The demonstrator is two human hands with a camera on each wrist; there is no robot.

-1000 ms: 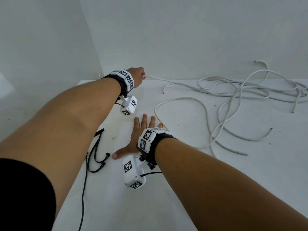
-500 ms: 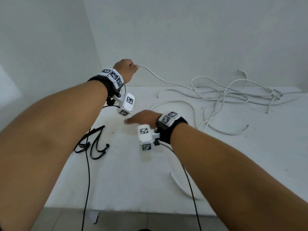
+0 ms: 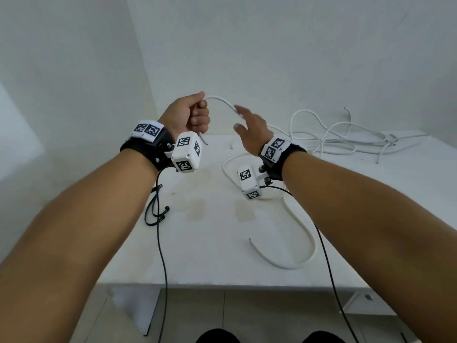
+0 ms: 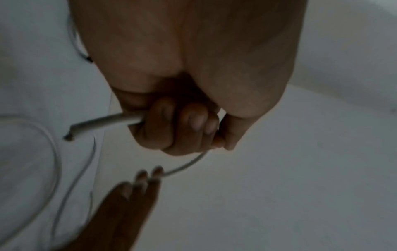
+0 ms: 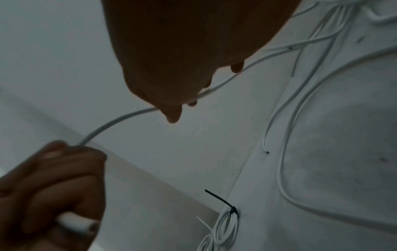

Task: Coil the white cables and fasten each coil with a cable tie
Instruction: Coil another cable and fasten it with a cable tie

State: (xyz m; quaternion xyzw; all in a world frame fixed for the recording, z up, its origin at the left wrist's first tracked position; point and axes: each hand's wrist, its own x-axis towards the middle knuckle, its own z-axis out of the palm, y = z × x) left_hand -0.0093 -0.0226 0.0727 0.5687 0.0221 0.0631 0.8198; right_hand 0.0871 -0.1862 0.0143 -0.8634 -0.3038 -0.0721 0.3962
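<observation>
My left hand (image 3: 195, 115) is raised above the table's back left and grips a white cable (image 3: 222, 101) in a fist. The cable's cut end (image 4: 86, 129) sticks out below the fist. From the fist the cable arcs right to my right hand (image 3: 241, 117), whose straight fingers (image 4: 150, 176) touch it without closing. In the right wrist view the cable (image 5: 120, 120) runs under that hand's fingers. A tangle of white cables (image 3: 333, 134) lies at the back right. A coiled white cable (image 5: 225, 227) bound by a black tie (image 5: 233, 210) lies by the wall.
Loose black cable ties (image 3: 155, 209) lie at the left of the white table (image 3: 210, 256). Another white cable (image 3: 296, 258) loops near the front edge. Walls close the back and the left. Black wires hang from both wrist cameras.
My left hand has lifted the cable end up off the table. My right hand left the tabletop, rose and moved to the cable next to the left fist.
</observation>
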